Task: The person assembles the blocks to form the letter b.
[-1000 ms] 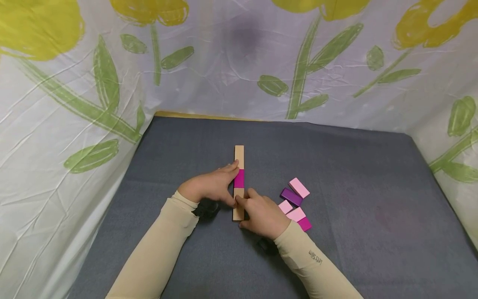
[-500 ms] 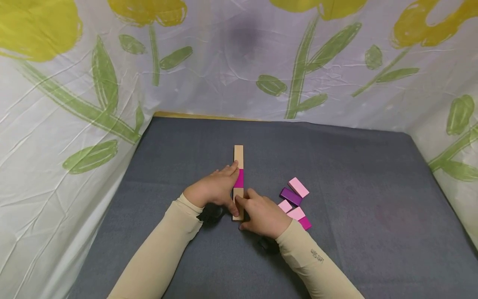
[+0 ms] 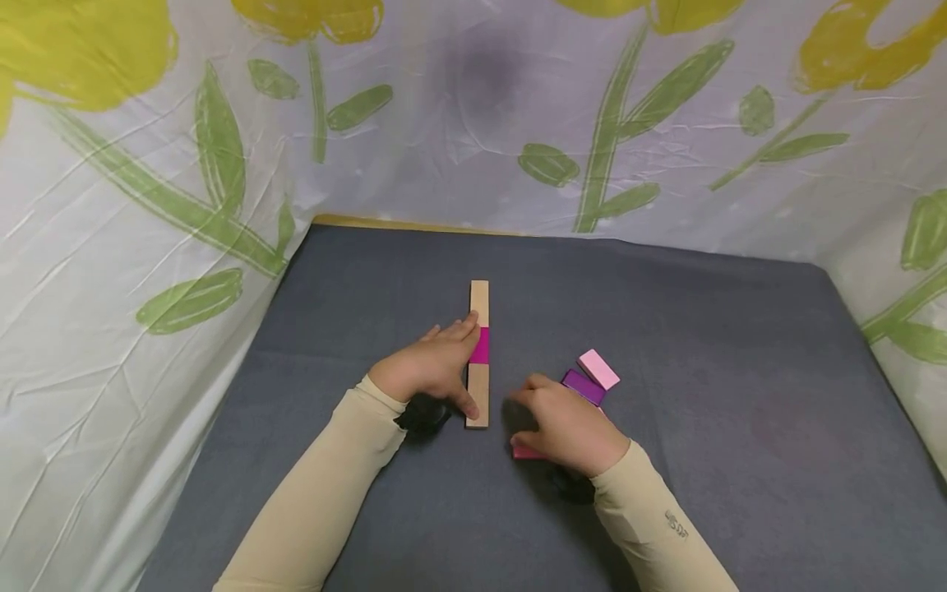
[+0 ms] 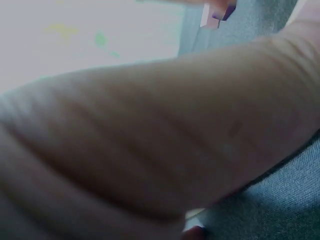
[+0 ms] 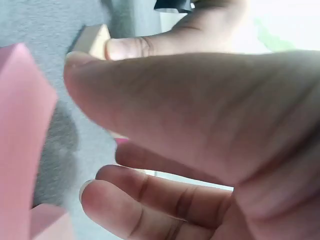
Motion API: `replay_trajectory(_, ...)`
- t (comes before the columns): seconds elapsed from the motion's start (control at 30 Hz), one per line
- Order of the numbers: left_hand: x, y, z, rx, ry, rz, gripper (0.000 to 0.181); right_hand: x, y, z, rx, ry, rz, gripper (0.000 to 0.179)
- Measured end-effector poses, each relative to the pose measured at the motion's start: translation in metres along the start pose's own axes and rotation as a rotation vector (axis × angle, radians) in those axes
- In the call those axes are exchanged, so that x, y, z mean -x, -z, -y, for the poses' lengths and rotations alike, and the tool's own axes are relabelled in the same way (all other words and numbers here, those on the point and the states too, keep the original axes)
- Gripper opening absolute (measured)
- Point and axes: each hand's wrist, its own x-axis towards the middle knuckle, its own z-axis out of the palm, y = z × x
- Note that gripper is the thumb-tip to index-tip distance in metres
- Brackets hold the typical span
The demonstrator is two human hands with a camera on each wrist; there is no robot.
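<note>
A straight row lies on the cloth: a far plain wooden block (image 3: 479, 301), a magenta block (image 3: 481, 345) and a near plain wooden block (image 3: 478, 396). My left hand (image 3: 432, 366) rests along its left side, thumb at the near block, fingertips by the joint of magenta and far block. My right hand (image 3: 570, 423) hovers right of the row over loose blocks, thumb and fingers apart with nothing between them in the right wrist view. Beneath its thumb shows a reddish-pink block (image 3: 527, 453); a pink block (image 5: 20, 125) looms close beside it in the right wrist view.
Beyond the right hand lie a purple block (image 3: 584, 386) and a light pink block (image 3: 598, 369); other loose blocks are mostly hidden under that hand. Grey cloth (image 3: 725, 395) covers the table. A white sheet (image 3: 444, 123) with painted flowers hangs behind and at the sides.
My right hand has left the near wooden block and moved right, over the loose blocks. The left thumb has slid toward the row's near end; its fingers stay beside the magenta block.
</note>
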Motion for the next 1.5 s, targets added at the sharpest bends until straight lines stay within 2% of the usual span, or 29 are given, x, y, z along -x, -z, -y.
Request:
replay_trajectory(0.17,0.0,0.001,0.0,0.002,0.006,0.002,0.136,0.012,-0.004,-0.004,0.007,0.034,-0.034,0.026)
replay_trajectory(0.4,0.0,0.001,0.002,0.021,0.006,-0.003,0.135,0.023,-0.015,-0.007,-0.011,0.078,-0.06,0.02)
replay_trajectory(0.57,-0.001,0.0,0.005,0.038,0.0,-0.011,0.136,0.025,-0.02,-0.009,-0.03,0.133,-0.087,0.014)
replay_trajectory(0.67,-0.002,0.0,0.006,0.038,0.001,-0.01,0.137,0.025,-0.025,-0.008,-0.033,0.136,-0.108,0.008)
replay_trajectory(0.83,-0.003,-0.001,0.007,0.038,0.002,-0.008,0.137,0.023,-0.032,-0.005,-0.056,0.076,-0.11,0.011)
replay_trajectory(0.97,-0.004,-0.002,0.009,0.056,0.002,-0.012,0.137,0.021,-0.038,-0.001,-0.143,0.015,-0.097,0.014)
replay_trajectory(1.2,-0.004,-0.003,0.012,0.089,-0.013,-0.018,0.135,0.021,-0.043,0.006,-0.26,-0.04,-0.122,0.006)
replay_trajectory(1.4,-0.004,-0.002,0.013,0.103,-0.021,-0.019,0.134,0.019,-0.048,0.013,-0.354,-0.126,-0.141,0.007)
replay_trajectory(1.5,-0.005,-0.003,0.014,0.103,-0.017,-0.017,0.135,0.015,-0.051,0.015,-0.424,-0.166,-0.12,0.012)
